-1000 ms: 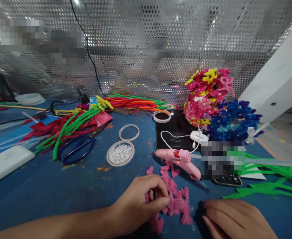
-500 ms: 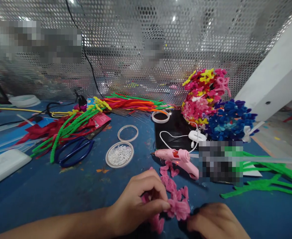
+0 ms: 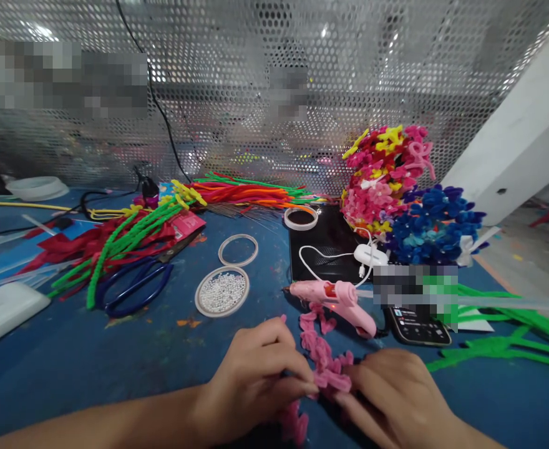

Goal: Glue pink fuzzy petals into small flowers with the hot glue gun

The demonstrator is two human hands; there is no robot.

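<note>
Pink pipe-cleaner flowers (image 3: 320,349) lie bunched on the blue table in front of me. My left hand (image 3: 267,368) pinches the edge of one pink pipe-cleaner flower (image 3: 333,379) between thumb and forefinger. From the other side my right hand (image 3: 389,393) has its thumb and forefinger closed on the same flower. More pink pipe-cleaner loops (image 3: 294,424) show below my left hand, partly covered by it. Just beyond the flowers rests a pink glue gun (image 3: 325,292), its nozzle pointing left.
Round lid of white beads (image 3: 222,292), ring (image 3: 238,249), and blue-handled scissors (image 3: 136,287) lie left. Behind are pipe cleaners (image 3: 251,190) and a black tray (image 3: 324,240). Right: pink and blue flower bunches (image 3: 436,224), a phone (image 3: 419,325), green pipe cleaners (image 3: 508,346).
My right hand has moved left and up, from beside the flower onto it. My left hand keeps its pinch, and the view has shifted slightly.
</note>
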